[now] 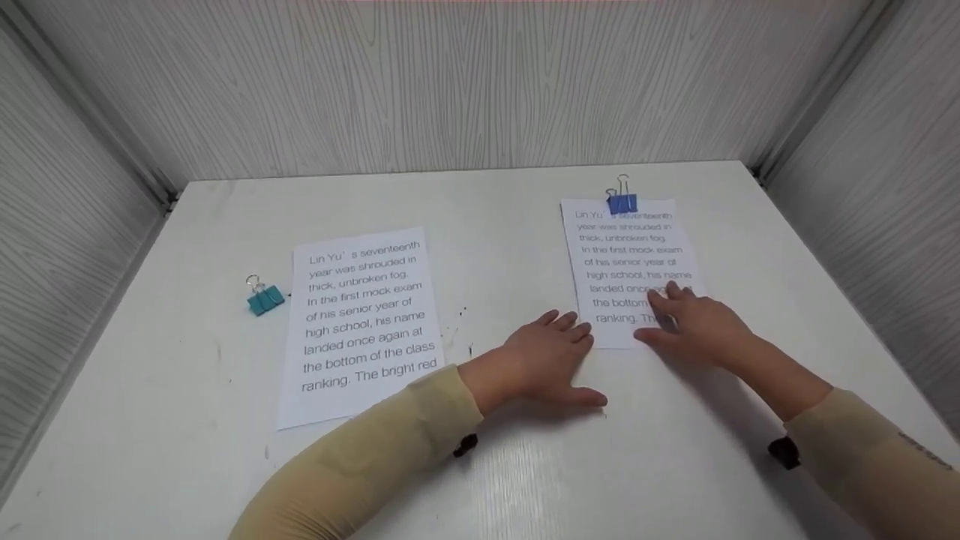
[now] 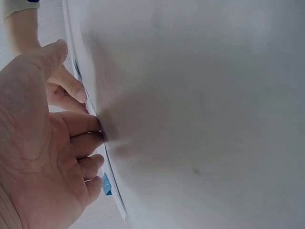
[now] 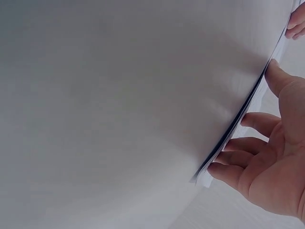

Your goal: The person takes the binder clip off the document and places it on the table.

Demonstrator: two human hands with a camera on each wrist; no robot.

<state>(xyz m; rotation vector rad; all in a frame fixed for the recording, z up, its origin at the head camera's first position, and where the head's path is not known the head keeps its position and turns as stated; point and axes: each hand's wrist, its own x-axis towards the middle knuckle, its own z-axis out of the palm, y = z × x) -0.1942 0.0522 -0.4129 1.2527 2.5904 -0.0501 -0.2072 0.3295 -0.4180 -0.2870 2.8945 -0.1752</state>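
On the right of the table lies a small stack of printed paper [image 1: 626,262], with a blue binder clip [image 1: 622,203] gripping its top edge. My left hand [image 1: 551,356] reaches the lower left corner of this stack, fingertips right at its edge and thumb spread away. My right hand [image 1: 705,326] rests its spread fingers on the lower right part, over the last printed lines. In the right wrist view, the fingertips [image 3: 231,172] lie along the stack's edge, where the sheets part slightly. Neither hand curls round anything.
A second printed paper [image 1: 360,330] lies on the left of the white table [image 1: 510,247], partly behind my left sleeve [image 1: 390,457]. Left of it lies a teal binder clip [image 1: 265,299]. Pale wood-grain panels [image 1: 450,82] close off the back and sides.
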